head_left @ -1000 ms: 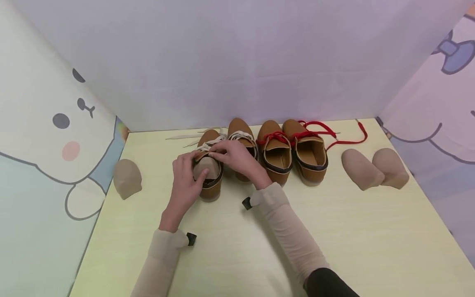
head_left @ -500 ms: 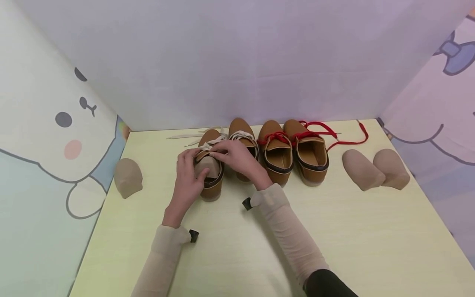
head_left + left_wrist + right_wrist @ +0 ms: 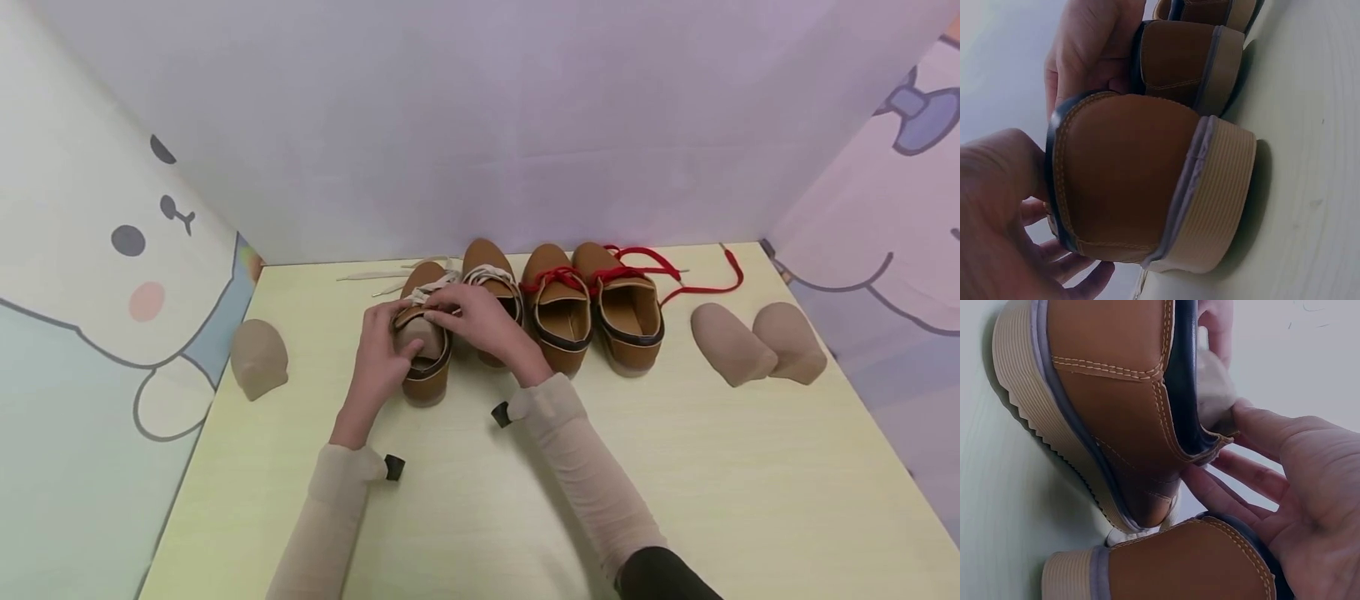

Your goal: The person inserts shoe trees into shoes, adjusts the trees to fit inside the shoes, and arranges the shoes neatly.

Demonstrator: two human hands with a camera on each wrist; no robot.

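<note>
A brown leather shoe [image 3: 427, 390] with pale laces stands at the left end of a row, its heel toward me. Inside its opening sits a beige, rounded shoe insert [image 3: 422, 337]. My left hand [image 3: 381, 358] grips the shoe's left side, fingers outside the collar [image 3: 1050, 169] and thumb over the opening by the insert. My right hand [image 3: 486, 323] pinches the front edge of the opening near the tongue, as the right wrist view also shows. The second shoe [image 3: 486, 257], also with pale laces, stands close on the right, partly behind my right hand.
Two brown shoes with red laces, one [image 3: 558, 321] beside the other [image 3: 630, 312], continue the row; a red lace [image 3: 708, 287] trails right. One loose beige insert [image 3: 258, 358] lies at left, two more [image 3: 731, 342] at right. A pale curtain [image 3: 487, 125] stands behind the table [image 3: 712, 467].
My left hand and wrist have shifted slightly forward and to the right, the thumb still by the insert. The right hand keeps its pinch almost unmoved.
</note>
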